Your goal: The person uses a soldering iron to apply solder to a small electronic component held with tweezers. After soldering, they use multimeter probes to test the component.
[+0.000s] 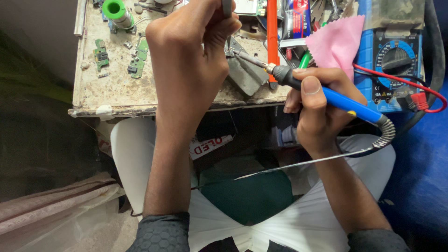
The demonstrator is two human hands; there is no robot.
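At the bench edge, the right hand (pixel 322 109) grips a soldering iron (pixel 326 95) pen-style for tip control; the left hand (pixel 189 56) closes on, apparently, tweezers (pixel 227 6), steadying the grey plate (pixel 245 70).

The soldering iron (pixel 326 95) has a glossy blue plastic handle, matt black grip and bare metal tip. At its 12 o'clock lies a soft pink cloth (pixel 337 43). The counter (pixel 116 88) looks rough, stained and chipped; small green circuit boards (pixel 138 58) look matt.
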